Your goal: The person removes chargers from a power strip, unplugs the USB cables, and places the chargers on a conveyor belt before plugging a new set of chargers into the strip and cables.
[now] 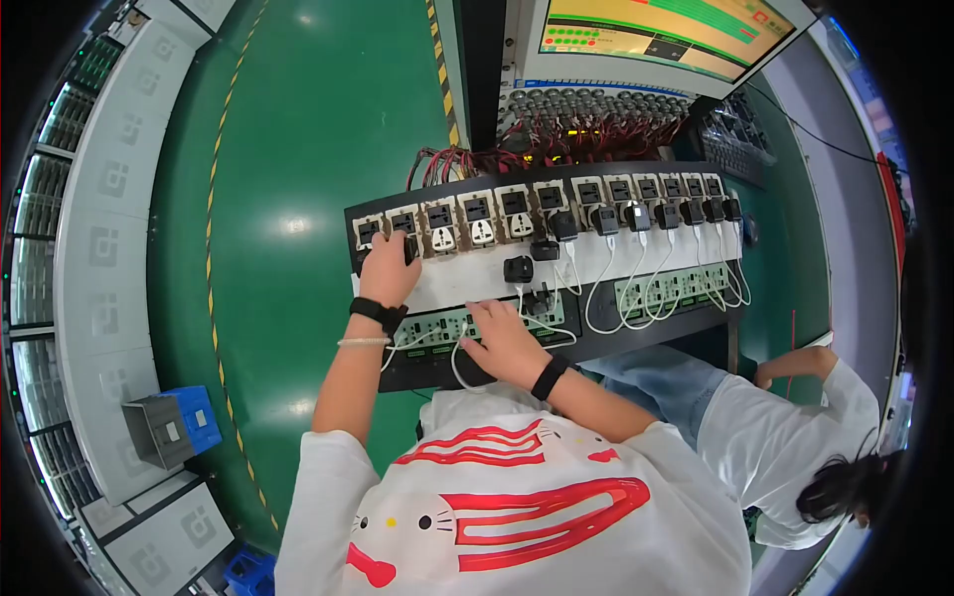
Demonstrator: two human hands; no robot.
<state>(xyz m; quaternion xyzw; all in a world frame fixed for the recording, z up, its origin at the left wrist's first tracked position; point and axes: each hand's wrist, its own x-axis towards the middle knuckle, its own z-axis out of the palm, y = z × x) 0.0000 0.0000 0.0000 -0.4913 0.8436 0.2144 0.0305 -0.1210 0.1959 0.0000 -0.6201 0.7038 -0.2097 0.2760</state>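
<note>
My left hand reaches over the left end of the socket row, its fingers closed on a black power adapter that they partly hide. Above the fingertips is a black-and-cream socket. Lower down, my right hand rests at the left green circuit board, thumb and fingers apart. Beside its thumb a white cable loops up to the board. Just beyond that hand, a loose black adapter lies on the white strip, with another black adapter close by.
Several black adapters are plugged in on the right, their white cables running to a second green board. Behind the sockets are red wires and a monitor. Another person is at my right. Blue and grey bins stand left.
</note>
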